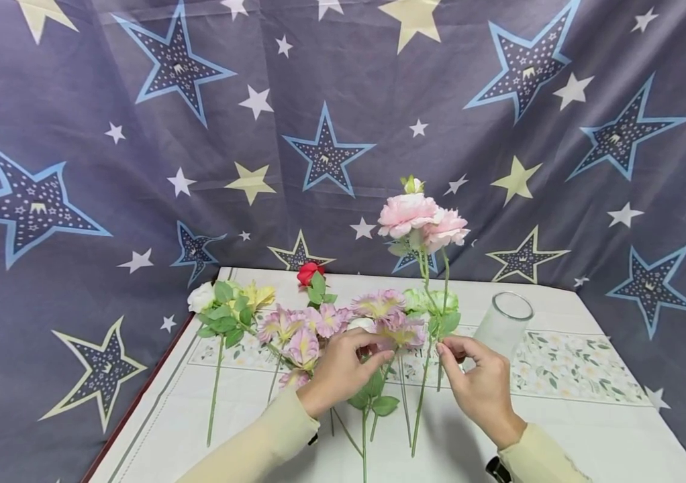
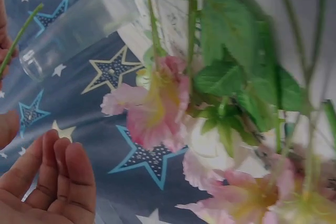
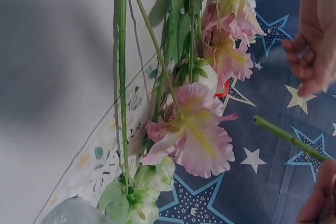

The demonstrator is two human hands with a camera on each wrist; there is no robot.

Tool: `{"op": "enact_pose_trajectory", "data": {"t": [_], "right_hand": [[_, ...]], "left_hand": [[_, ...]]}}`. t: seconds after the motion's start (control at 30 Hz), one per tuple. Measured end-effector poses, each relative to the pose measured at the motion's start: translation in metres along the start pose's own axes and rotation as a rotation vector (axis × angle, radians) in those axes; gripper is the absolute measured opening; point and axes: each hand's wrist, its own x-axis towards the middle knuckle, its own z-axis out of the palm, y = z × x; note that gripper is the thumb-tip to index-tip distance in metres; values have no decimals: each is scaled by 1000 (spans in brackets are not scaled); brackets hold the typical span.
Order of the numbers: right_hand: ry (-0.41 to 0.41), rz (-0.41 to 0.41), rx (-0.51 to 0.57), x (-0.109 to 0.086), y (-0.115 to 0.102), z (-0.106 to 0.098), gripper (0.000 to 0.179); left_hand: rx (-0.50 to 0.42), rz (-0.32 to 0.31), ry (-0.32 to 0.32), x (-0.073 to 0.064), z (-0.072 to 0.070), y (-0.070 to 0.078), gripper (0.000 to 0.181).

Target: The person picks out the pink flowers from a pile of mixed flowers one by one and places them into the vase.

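My right hand (image 1: 480,379) pinches the green stem of a pink peony (image 1: 408,213), whose two blooms and bud stand upright above the table. In the right wrist view the stem's cut end (image 3: 265,123) points toward my left hand (image 3: 317,40). In the head view, that left hand (image 1: 346,369) hovers over the lying flowers, fingers loosely bent and holding nothing. Below it lie pink-purple irises (image 1: 303,345) with yellow centres. A clear glass vase (image 1: 503,325) stands just beyond my right hand.
White and yellow flowers (image 1: 222,302) lie at the left, a red rose (image 1: 310,274) at the back, and a pale green flower (image 1: 430,302) behind the irises. A floral-printed strip (image 1: 572,365) crosses the white tablecloth (image 1: 609,443). A star-patterned curtain (image 1: 331,74) hangs behind.
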Motion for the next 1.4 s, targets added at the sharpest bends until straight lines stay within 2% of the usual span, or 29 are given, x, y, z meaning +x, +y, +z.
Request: {"op": "enact_pose_trajectory", "data": {"t": [0.17,0.3,0.47,0.63,0.83,1.1,1.4], "right_hand": [[15,5,-16,5,3,-5,18],[12,23,-32,9,4,-9,16],[-3,57,-49,14,6,-16,1],[16,58,-58,20,10,-23,7],[35,69,-74,25,14,-30,10],[54,65,-95,36,15,-39,8],[104,60,-102,48,18,-47,1]], "left_hand": [[93,-36,-5,-9,-4,-10,24],[110,-90,-19,-16,-9,-15,27],[156,-133,-28,-22,-17,-18,31],[202,-152,-24,-30,-23,-23,30],[227,-141,-1,-39,-27,-30,30],[405,-103,26,-49,-37,-38,34],[408,-107,58,-61,-46,-50,33]]}}
